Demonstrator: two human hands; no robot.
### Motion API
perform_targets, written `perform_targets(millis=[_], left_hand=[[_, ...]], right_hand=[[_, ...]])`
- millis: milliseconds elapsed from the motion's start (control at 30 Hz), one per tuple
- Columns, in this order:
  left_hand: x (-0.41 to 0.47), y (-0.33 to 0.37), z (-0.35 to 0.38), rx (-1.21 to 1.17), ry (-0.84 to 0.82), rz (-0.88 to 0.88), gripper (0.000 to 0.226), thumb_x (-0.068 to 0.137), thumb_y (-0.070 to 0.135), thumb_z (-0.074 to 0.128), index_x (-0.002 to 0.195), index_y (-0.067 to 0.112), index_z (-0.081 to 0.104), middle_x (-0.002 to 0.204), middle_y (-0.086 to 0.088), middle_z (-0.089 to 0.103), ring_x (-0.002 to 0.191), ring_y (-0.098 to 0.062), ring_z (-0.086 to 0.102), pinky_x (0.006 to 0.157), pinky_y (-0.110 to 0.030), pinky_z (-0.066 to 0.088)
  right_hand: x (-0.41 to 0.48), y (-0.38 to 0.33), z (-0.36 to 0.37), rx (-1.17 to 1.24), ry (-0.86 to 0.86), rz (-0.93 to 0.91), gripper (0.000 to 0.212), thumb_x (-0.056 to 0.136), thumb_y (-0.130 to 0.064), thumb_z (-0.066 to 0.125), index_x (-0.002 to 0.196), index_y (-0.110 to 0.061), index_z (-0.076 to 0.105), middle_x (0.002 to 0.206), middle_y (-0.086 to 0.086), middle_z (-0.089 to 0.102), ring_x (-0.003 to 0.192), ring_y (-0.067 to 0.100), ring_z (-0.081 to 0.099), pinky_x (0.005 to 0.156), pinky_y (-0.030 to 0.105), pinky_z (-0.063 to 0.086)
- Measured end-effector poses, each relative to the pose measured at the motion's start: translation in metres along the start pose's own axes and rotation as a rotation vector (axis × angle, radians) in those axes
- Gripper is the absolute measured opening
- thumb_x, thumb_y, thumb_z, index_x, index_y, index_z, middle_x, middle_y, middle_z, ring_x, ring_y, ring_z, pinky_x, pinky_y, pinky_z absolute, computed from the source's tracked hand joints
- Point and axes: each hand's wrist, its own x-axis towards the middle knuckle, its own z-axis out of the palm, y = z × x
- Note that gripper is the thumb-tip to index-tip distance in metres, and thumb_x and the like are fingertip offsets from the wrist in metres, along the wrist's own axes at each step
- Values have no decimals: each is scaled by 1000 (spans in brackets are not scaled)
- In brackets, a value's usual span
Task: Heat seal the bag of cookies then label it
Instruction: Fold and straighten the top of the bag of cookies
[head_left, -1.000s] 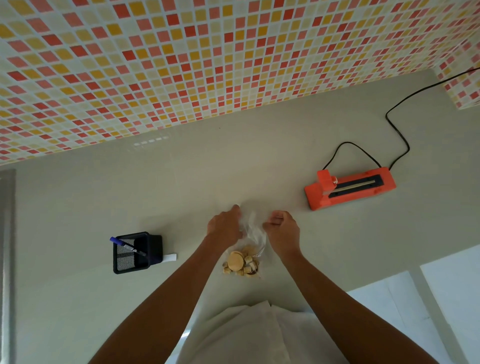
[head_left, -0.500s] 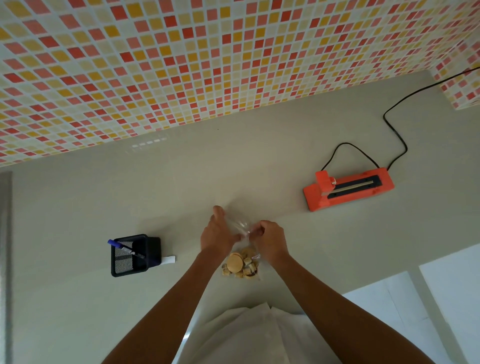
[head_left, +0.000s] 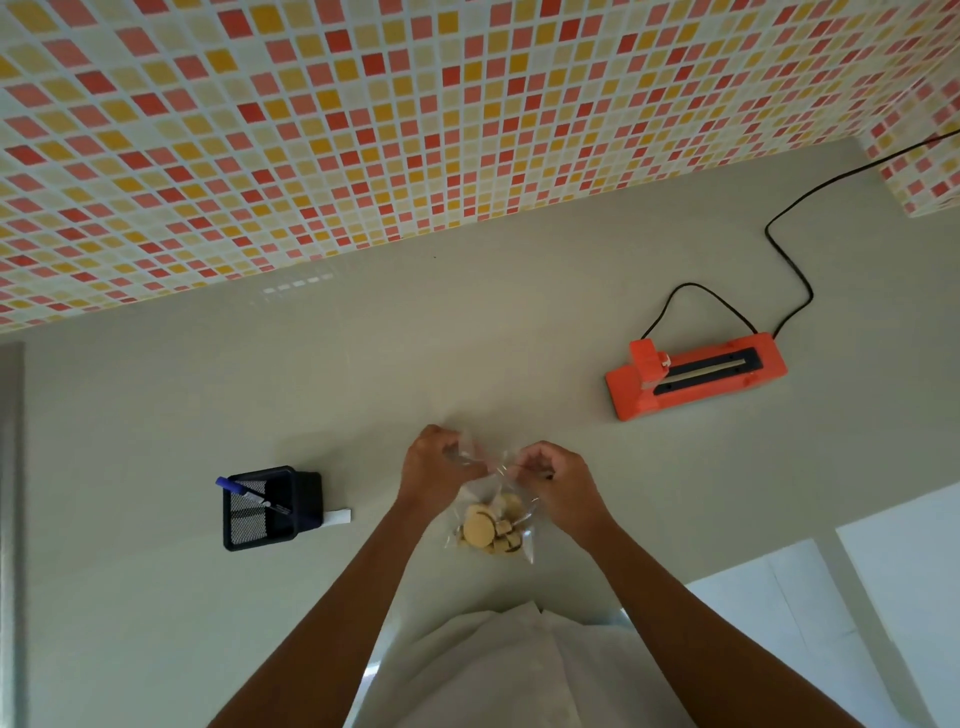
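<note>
A clear plastic bag of cookies lies on the grey counter near me, its round and broken biscuits gathered at the near end. My left hand pinches the bag's open top on the left side. On the right side of that top, my right hand grips the plastic. An orange heat sealer sits to the right and farther back, its lid down and its black cord trailing away. A white label lies beside a black mesh pen holder on the left, with a blue marker inside.
The grey counter runs to a tiled wall at the back. The sealer's black cord loops toward the back right corner. A metal edge borders the far left. White floor shows at the lower right.
Both hands moved closer together and then apart again while gathering the bag's top. The bag's open end now stands stretched between them.
</note>
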Motion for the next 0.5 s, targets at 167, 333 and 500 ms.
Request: perform_targets(millis=[167,333,500], left_hand=[[-11,6,-11,-313,-217,24,11,74,7,82,81,5,74,92,-11,75,84,-16,69,80,-27,52],[-28,25,-3,-503,-361,-17,18,83,5,74,78,22,69,91,-8,73,84,-18,68,74,-26,52],[-43,43,17,-579,-367,-42,14,86,7,72,99,6,68,88,-6,74,84,-23,70,76,-30,56]], right_hand=[[0,-2,-11,112,-20,-17,13,84,-6,74,91,-17,75,87,4,76,79,10,69,77,23,54],[-15,-8,-23,254,-12,-50,11,89,-11,69,96,-9,78,87,6,78,79,9,70,75,19,55],[-30,-6,-53,275,-15,-79,13,93,-14,66,95,-7,77,85,7,77,78,9,70,73,20,56]])
